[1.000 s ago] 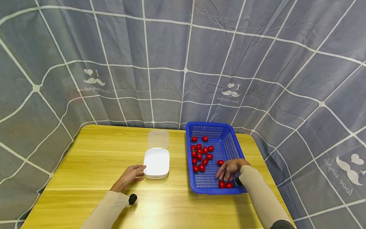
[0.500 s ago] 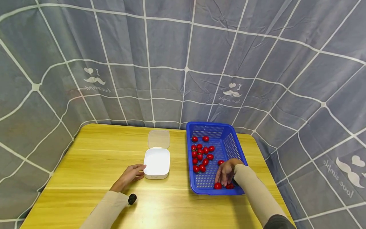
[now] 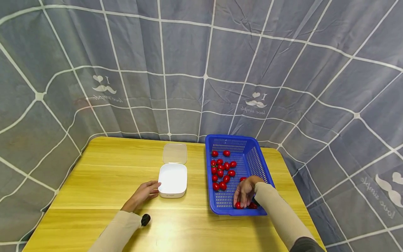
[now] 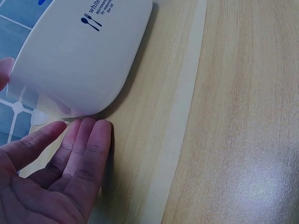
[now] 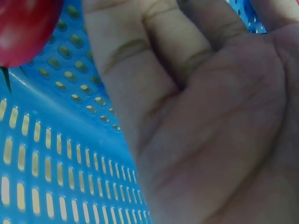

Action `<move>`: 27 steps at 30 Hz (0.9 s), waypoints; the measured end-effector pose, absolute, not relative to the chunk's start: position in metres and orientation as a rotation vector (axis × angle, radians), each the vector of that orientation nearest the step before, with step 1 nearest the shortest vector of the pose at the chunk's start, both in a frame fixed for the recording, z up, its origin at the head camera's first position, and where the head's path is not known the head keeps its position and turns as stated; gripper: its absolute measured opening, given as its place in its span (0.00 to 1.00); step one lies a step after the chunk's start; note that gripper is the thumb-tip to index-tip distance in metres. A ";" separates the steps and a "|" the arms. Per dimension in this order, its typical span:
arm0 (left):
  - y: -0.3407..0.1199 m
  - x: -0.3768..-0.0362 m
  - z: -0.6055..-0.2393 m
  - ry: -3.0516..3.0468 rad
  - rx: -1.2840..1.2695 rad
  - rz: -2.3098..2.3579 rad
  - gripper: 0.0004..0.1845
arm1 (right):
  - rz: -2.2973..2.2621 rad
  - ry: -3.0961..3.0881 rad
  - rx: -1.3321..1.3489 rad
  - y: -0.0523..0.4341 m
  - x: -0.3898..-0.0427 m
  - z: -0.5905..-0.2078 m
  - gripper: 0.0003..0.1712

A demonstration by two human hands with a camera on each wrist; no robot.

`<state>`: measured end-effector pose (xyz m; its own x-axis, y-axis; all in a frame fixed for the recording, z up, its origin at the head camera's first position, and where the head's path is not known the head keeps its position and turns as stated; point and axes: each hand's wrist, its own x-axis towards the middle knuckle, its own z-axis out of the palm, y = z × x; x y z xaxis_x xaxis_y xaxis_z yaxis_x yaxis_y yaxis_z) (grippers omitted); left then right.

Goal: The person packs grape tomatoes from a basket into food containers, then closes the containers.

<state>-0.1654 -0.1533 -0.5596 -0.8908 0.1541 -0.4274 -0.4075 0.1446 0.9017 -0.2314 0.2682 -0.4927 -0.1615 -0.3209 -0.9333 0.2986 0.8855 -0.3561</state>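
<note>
Table (image 3: 176,227): basket (image 3: 255,159) by far right corner.
Left hand (image 3: 145,192): fingers mostly together, touching box (image 3: 172,195).
Right hand (image 3: 246,189): fingers pinch tomato (image 3: 238,205), basket's near edge.

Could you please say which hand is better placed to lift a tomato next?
Probably the right hand: it is inside the basket at a tomato, while the left hand touches the box.

The left grip (image 4: 56,193) has its fingertips at the edge of a dark-lettered white box (image 4: 79,56) on the wood-grain surface (image 4: 233,93).
</note>
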 end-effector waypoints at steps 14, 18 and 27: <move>-0.152 -0.164 -0.560 1.980 -0.235 1.820 0.33 | -0.615 1.802 -0.055 0.267 -0.227 -0.494 0.06; -0.153 -0.163 -0.561 1.987 -0.222 1.819 0.33 | -0.683 1.909 -0.132 0.269 -0.227 -0.492 0.04; -0.153 -0.163 -0.562 1.955 -0.231 1.859 0.32 | -0.912 2.049 -0.277 0.277 -0.226 -0.486 0.08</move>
<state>-0.1630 -0.1527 -0.5621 -0.8934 0.1710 -0.4155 -0.4064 0.0871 0.9096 -0.2260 0.2769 -0.4860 -0.6114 -0.4931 -0.6189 0.1294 0.7093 -0.6929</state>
